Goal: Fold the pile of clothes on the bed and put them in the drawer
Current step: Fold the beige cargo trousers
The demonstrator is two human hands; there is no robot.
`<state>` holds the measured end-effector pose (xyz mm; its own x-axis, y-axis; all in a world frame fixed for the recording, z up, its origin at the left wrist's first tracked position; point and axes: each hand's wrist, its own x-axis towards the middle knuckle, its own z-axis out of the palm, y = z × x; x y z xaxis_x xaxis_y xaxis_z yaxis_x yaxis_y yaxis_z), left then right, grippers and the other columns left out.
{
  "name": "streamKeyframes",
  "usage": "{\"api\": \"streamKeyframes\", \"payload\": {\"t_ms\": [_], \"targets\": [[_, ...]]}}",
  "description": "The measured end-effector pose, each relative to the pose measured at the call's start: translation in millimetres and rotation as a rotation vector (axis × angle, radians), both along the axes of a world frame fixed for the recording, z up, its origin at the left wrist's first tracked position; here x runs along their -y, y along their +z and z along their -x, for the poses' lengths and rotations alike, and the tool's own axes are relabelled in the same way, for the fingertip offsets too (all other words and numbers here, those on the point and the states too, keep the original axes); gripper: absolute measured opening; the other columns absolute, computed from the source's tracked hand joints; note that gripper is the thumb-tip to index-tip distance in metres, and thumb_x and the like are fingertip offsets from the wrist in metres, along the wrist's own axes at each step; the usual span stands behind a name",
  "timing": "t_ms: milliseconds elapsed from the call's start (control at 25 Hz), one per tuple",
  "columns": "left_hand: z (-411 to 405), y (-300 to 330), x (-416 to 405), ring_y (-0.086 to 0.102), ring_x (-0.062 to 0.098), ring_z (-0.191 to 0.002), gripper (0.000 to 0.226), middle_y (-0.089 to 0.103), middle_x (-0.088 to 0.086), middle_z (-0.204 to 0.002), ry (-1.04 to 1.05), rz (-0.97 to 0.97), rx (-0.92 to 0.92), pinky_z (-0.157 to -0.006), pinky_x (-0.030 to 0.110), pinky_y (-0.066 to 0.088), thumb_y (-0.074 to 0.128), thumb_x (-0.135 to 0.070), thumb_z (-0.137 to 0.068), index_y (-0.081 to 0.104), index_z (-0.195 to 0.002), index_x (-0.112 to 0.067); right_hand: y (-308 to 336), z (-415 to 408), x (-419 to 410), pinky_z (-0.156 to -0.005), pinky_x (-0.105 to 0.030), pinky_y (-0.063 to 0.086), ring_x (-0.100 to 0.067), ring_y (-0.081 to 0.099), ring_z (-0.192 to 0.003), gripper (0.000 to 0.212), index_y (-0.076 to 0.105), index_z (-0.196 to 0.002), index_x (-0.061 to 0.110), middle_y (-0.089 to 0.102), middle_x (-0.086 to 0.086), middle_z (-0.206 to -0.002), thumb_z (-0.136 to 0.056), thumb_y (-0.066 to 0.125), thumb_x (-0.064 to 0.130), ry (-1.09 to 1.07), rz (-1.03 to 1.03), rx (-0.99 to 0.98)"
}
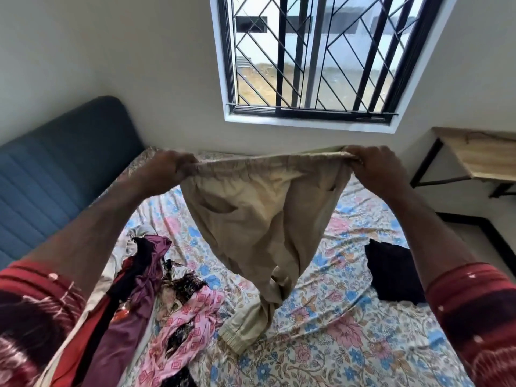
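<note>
Both hands gripping beige trousers [259, 219] waistband, legs touching bed [349, 331]

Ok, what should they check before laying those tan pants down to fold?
1. Both hands hold the waistband: ok. The left hand and right hand each have a grip on one end of the beige trousers.
2. Legs hang straight: not ok, they are twisted together near the cuffs.
3. Bare sheet to lay them on: ok, the floral bedsheet is open under them.
4. Unfolded pile out of the way: ok, off to the left.
5. Black folded garment out of the way: ok.
6. Drawer ready: cannot tell, none in view.
</note>
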<state>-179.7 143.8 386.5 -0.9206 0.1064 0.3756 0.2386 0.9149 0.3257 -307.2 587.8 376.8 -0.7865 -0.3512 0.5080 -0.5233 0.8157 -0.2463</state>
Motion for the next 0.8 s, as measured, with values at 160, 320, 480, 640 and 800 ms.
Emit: {"api": "streamKeyframes", "payload": {"t_ms": [160, 320, 480, 640, 800], "targets": [[10, 84, 12, 0.067, 0.034, -0.079, 0.016, 0.069, 0.017, -0.083, 0.060, 0.048, -0.307, -0.069, 0.032, 0.040, 0.064, -0.010, -0.089, 0.073, -0.096, 0.001, 74, 9, 22, -0.085, -0.045, 0.050, -0.037, 0.069, -0.107, 0.028, 0.073, -0.122, 0.024, 0.075, -0.010, -0.117, -0.097, 0.061, 0.027, -0.013, 0.126, -0.223], [5, 149, 22, 0.066, 0.039, -0.082, 0.026, 0.068, 0.026, -0.087, 0.101, 0.138, -0.511, -0.071, 0.040, 0.043, 0.062, -0.020, -0.091, 0.072, -0.097, 0.004, 136, 7, 29, -0.085, -0.044, 0.043, -0.031, 0.068, -0.110, 0.033, 0.069, -0.123, 0.026, 0.073, -0.002, -0.124, -0.097, 0.051, 0.036, -0.070, 0.167, -0.428], [-6, 155, 16, 0.054, 0.023, -0.074, 0.012, 0.063, 0.022, -0.076, 0.081, 0.104, -0.632, -0.066, 0.038, 0.038, 0.064, -0.012, -0.093, 0.070, -0.085, -0.008, 151, 1, 32, -0.080, -0.038, 0.035, -0.030, 0.067, -0.103, 0.027, 0.068, -0.120, 0.026, 0.074, 0.001, -0.116, -0.099, 0.051, 0.031, -0.165, 0.213, -0.491], [-27, 67, 26, 0.050, 0.008, -0.055, 0.026, 0.055, -0.005, -0.054, 0.019, 0.058, -0.012, -0.058, 0.028, 0.039, 0.057, -0.033, -0.088, 0.056, -0.062, -0.038, 97, 0, 6, -0.062, -0.031, 0.045, -0.029, 0.067, -0.075, 0.029, 0.066, -0.076, 0.028, 0.064, 0.006, -0.069, -0.098, 0.050, 0.041, 0.267, -0.112, 0.112], [-49, -4, 29, 0.049, 0.011, -0.055, 0.037, 0.059, 0.003, -0.058, 0.014, 0.002, 0.195, -0.061, 0.034, 0.046, 0.058, -0.055, -0.085, 0.058, -0.062, -0.026, 20, -3, -16, -0.056, -0.029, 0.041, -0.005, 0.046, -0.050, 0.047, 0.053, -0.060, 0.020, 0.045, 0.009, -0.051, -0.097, 0.066, 0.047, 0.277, -0.102, 0.323]]}}
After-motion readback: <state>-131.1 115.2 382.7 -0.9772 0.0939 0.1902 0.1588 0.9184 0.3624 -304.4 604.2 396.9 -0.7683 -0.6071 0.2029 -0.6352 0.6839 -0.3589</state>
